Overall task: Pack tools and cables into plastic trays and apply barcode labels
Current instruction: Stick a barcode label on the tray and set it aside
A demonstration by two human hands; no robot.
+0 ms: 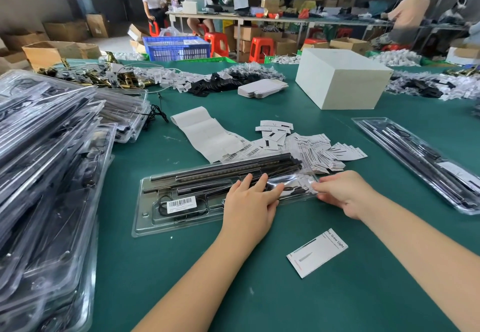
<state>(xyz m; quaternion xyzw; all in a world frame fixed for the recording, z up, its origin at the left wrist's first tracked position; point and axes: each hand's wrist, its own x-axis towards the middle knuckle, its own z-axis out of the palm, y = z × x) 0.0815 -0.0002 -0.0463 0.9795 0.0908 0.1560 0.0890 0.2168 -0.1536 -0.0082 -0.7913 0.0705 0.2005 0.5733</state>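
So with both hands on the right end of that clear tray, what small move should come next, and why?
Probably press the right end shut. The left hand lies flat on the clear plastic tray, the right hand pinches its right edge, and that end looks slightly raised. The black rods, coiled cable and barcode label look already in place.

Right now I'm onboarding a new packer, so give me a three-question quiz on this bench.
1. True or false: a barcode label is already on the clear tray being packed.
2. Which hand presses flat on the tray's black rods? A) left hand B) right hand
3. Fill in: the printed leaflet lies on the green ____, near the right forearm.

Key: 1 true. 2 A. 3 table.
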